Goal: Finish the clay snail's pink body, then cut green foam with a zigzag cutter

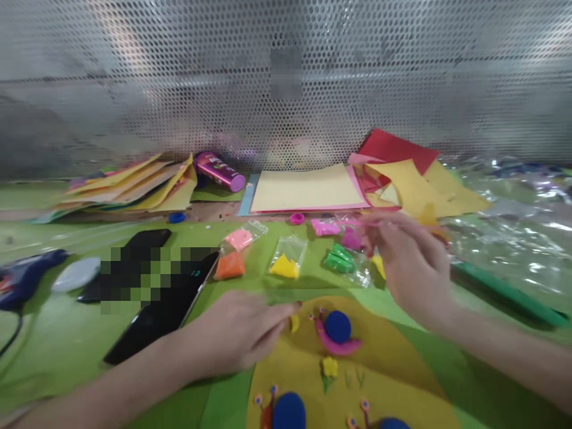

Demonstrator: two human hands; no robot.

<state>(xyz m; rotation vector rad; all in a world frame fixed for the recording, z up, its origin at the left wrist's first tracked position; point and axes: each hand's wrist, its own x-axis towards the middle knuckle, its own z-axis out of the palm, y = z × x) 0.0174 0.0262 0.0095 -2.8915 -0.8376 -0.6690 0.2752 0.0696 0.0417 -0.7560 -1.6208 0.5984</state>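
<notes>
The left hand [241, 330] lay loosely open, palm down, near the bench's front edge. Its fingertips were just beside a small yellow clay bit [294, 323] on the yellow sheet [393, 351], near the clay snail [337, 335]. The right hand [404, 265] hovered, blurred, over the green clay bag [340, 260] mid-bench; whether it gripped anything could not be told.

- We see a small yellow clay lump [294, 323] — curved, lying on the yellow sheet [393, 357], just left of the snail.
- The clay snail [337, 333] has a pink body and a round blue shell, and lies flat.
- The magenta clay bag [351, 238] — blurred — lies beside the green clay bag [339, 260].
</notes>
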